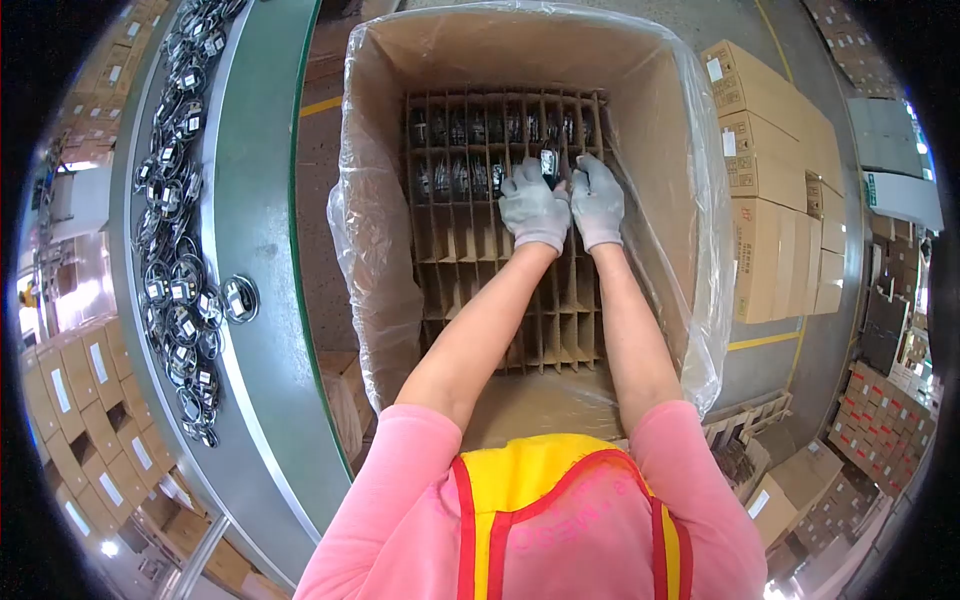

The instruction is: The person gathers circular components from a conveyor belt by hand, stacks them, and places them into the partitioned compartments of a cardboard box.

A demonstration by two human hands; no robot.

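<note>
Two gloved hands, the left hand [535, 208] and the right hand [598, 205], are close together inside the large carton [520, 55], over its far half. Their undersides and several fingertips are hidden, so one cannot tell how firmly either is closed. A dark piece with a pale label [548, 165] shows at the left hand's fingertips, above the carton's compartments; its lower part is covered by the glove, and whether the right hand touches it cannot be made out.

The dark bundles [460, 125] in the carton's far two rows are shadowed and partly masked by the dividers [575, 330], their outlines blurring together. Left of the carton, the pile of coiled cables [180, 320] is cut off by the top edge of the view.

The carton has plain brown cardboard walls, with crinkled, clear plastic film [715, 250] draped over its rim. The dividers are thin card strips crossing in a grid of narrow slots. The gloves are pale grey fabric, ending at the wrists. The coils left of the carton are glossy black rings with whitish tags, and one loose coil [240, 298] lies nearer the carton on a smooth green surface [265, 200]. Right of the carton stand square-edged, printed boxes [775, 170].
</note>
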